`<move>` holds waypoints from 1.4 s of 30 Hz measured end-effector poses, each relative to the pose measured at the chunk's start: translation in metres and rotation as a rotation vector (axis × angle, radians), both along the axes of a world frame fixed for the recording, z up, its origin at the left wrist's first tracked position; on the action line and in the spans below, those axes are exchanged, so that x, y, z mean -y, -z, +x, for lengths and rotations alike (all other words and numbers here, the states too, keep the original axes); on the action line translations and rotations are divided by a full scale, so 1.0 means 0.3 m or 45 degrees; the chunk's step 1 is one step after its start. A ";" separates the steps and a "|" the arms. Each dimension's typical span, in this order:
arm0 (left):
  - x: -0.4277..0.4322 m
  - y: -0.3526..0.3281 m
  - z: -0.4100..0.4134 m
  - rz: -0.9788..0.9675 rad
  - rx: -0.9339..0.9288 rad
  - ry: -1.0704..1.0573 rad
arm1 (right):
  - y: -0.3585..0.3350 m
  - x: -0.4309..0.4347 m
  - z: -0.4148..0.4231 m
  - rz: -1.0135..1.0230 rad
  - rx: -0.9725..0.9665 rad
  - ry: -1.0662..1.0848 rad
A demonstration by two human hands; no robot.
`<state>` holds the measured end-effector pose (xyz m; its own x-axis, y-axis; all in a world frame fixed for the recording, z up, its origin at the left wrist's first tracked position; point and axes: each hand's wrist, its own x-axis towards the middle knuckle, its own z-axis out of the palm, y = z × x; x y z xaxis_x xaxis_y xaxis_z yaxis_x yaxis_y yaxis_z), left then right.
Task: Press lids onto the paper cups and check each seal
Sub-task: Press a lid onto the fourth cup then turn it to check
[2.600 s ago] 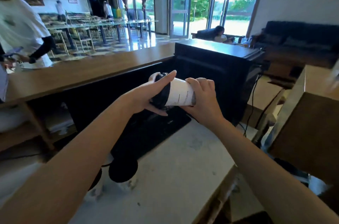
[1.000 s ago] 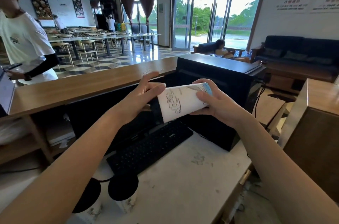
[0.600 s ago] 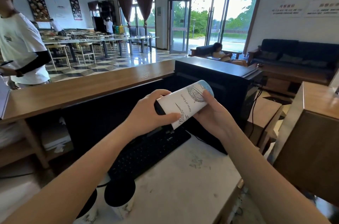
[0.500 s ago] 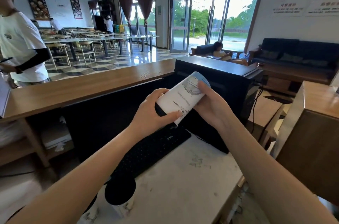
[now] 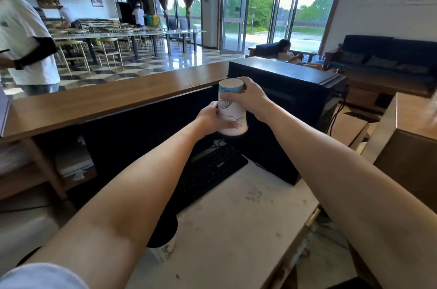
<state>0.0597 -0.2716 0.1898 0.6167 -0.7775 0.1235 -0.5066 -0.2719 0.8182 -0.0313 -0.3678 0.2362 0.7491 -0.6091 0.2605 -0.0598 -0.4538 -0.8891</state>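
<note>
I hold a white paper cup [image 5: 232, 116] with blue line drawings upside down in the air above the keyboard, its base pointing up. My left hand [image 5: 210, 120] grips its lower, wider end; the lid there is hidden from me. My right hand [image 5: 251, 97] wraps the upper end near the base. A second cup with a black lid [image 5: 163, 234] stands on the white counter, partly behind my left forearm.
A black keyboard [image 5: 208, 175] lies on the white counter [image 5: 236, 229]. A black box-shaped machine [image 5: 295, 90] stands behind the cup. A wooden bar top [image 5: 106, 97] runs to the left; a brown box [image 5: 406, 146] is at the right. A person in a white shirt [image 5: 23, 40] stands at far left.
The cup has turned from lying sideways to fully upside down, base up. My right hand moved onto the top end and my left hand stays at the lidded end.
</note>
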 end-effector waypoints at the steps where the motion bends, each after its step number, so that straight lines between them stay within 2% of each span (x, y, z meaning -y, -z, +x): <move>1: 0.008 0.001 0.007 0.017 0.007 -0.009 | 0.001 0.008 0.007 -0.022 -0.021 0.014; 5: 0.031 0.004 0.017 0.046 -0.024 -0.053 | -0.010 0.026 0.020 -0.097 -0.097 0.005; 11: 0.012 0.022 -0.040 0.150 0.007 -0.077 | -0.024 -0.005 0.008 -0.661 -0.615 0.235; 14: -0.055 0.056 -0.118 0.001 -0.046 -0.204 | -0.028 0.005 -0.032 -0.638 -0.691 0.344; 15: -0.075 0.076 -0.147 -0.061 -0.157 -0.267 | -0.022 0.011 -0.047 -0.582 -0.643 0.376; 16: -0.098 0.086 -0.184 -0.172 -0.406 -0.293 | -0.015 0.015 -0.061 -0.527 -0.591 0.404; 18: -0.104 0.074 -0.236 -0.350 -1.252 -0.226 | 0.002 0.012 -0.086 -0.440 -0.518 0.416; 19: -0.101 0.062 -0.248 -0.423 -1.587 -0.172 | 0.008 0.003 -0.098 -0.387 -0.483 0.398; 20: -0.101 0.042 -0.253 -0.510 -1.811 -0.126 | 0.013 -0.006 -0.108 -0.329 -0.442 0.372; 22: -0.087 0.015 -0.225 -0.652 -1.950 -0.084 | 0.022 -0.031 -0.136 -0.255 -0.353 0.307; 25: -0.068 -0.005 -0.185 -0.731 -2.155 -0.052 | 0.058 -0.068 -0.199 -0.229 -0.233 0.140; 28: -0.073 0.000 -0.173 -0.819 -2.009 -0.139 | 0.070 -0.082 -0.244 -0.168 -0.235 -0.044; 32: -0.113 0.001 -0.201 -0.979 -1.805 0.099 | 0.017 -0.079 -0.257 0.011 -0.389 -0.197; 36: -0.189 -0.022 -0.179 -0.954 -1.428 0.118 | 0.040 -0.114 -0.257 0.036 -0.357 -0.343; 42: -0.355 -0.026 -0.103 -0.709 -0.687 0.146 | 0.183 -0.221 -0.236 0.123 -0.269 -0.495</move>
<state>0.0289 -0.1650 0.1976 0.6221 -0.7514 0.2201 -0.0004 0.2808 0.9598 -0.1022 -0.3014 0.1812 0.9576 -0.2861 0.0333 -0.0859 -0.3941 -0.9150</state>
